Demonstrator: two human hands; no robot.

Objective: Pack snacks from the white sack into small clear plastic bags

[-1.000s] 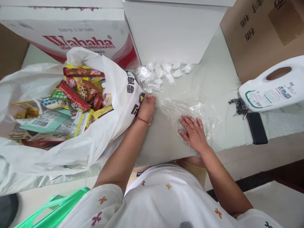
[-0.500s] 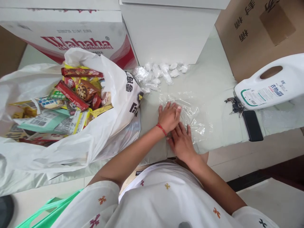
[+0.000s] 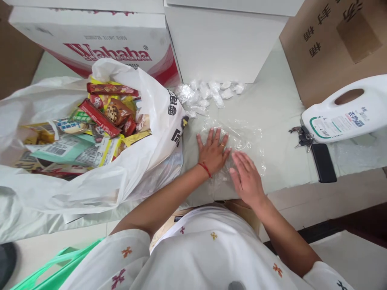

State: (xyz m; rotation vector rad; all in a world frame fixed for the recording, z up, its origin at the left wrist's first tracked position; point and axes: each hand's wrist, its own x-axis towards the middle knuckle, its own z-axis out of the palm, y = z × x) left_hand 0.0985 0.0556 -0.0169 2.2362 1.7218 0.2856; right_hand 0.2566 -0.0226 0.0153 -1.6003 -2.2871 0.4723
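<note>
A thin clear plastic sheet (image 3: 246,139) lies spread and wrinkled on the pale green tabletop (image 3: 281,161). My left hand (image 3: 212,152), with a red string at the wrist and a ring, rests flat on its left part, fingers spread. To the right, my right hand (image 3: 248,177) is over the sheet's near side, fingers stretched out and thumb apart, holding nothing; whether it touches the plastic I cannot tell. Beyond the sheet, several small plastic-wrapped white bundles (image 3: 205,92) lie in a cluster against a white box (image 3: 223,44).
On the left, a large white plastic bag (image 3: 151,157) holds colourful snack packets (image 3: 99,117), with a Wahaha carton (image 3: 115,32) behind it. At the right are a white detergent bottle (image 3: 341,117), keys (image 3: 304,137), a black phone (image 3: 324,163) and a brown carton (image 3: 317,60).
My hands have moved apart. The left has flattened with its fingers spread, and the right has shifted to the right, away from the left. The whole view has shifted slightly.
</note>
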